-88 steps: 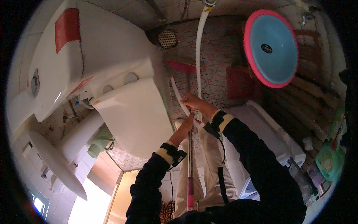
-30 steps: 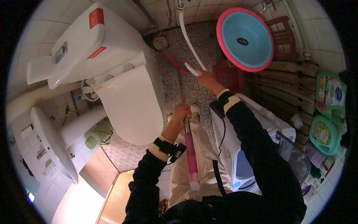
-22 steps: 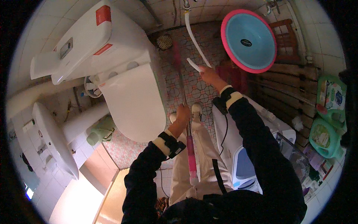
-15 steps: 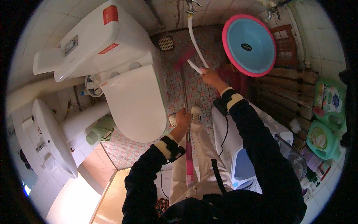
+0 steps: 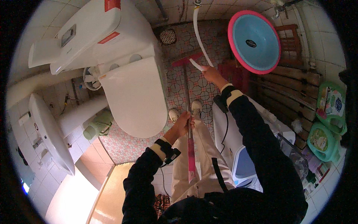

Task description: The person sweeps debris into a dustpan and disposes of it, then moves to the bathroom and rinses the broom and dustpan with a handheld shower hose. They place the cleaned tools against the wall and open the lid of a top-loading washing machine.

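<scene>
"What covered the arms?"

"The left sleeve (image 5: 143, 179) and the right sleeve (image 5: 261, 138) were both very dark, nearly black, and each ended beside a cream band, the left band (image 5: 158, 149) and right band (image 5: 235, 96) matching"

"Anything at the wrists?"

"Black straps, with a small black box on the left (image 5: 172, 156) and another on the right (image 5: 220, 103); a thin dark cable (image 5: 226, 134) trailed below each"

"And lower down?"

"Cream trousers (image 5: 204, 147), a black strip (image 5: 219, 174) on the right thigh, and pale shoes (image 5: 197, 107) with dark markings"
</scene>
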Motion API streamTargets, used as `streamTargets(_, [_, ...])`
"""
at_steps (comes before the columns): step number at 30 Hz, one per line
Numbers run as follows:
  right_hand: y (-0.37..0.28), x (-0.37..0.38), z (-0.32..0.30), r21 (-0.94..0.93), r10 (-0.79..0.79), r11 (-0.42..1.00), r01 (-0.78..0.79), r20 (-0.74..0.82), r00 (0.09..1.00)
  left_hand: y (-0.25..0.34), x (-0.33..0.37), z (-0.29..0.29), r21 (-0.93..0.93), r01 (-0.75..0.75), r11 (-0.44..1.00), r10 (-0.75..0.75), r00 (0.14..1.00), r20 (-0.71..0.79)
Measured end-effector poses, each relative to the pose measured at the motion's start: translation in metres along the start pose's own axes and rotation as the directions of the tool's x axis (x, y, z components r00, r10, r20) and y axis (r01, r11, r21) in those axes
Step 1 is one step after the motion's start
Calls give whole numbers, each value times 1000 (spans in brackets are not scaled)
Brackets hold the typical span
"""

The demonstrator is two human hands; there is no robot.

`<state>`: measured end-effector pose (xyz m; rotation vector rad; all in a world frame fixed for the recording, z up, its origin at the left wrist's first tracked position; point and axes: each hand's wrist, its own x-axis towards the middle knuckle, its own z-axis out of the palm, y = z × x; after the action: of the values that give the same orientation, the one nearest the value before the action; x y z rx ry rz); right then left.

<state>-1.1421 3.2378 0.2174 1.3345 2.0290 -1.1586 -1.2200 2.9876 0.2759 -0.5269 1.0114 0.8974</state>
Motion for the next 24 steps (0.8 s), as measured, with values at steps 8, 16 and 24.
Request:
streamTargets(8, [4, 10, 13, 26, -38, 999, 41, -107, 994, 6, 3, -1, 136, -162, 977, 162, 987, 8])
streamTargets(16, [2, 12, 13, 144, -24, 989, 34, -69, 997, 21, 21, -7, -89, -52, 995, 53, 999, 10])
streamTargets(24, [5, 14, 25, -27, -153, 988, 150, -230, 961, 32, 18, -17, -40, -146, 988, 149, 985, 88])
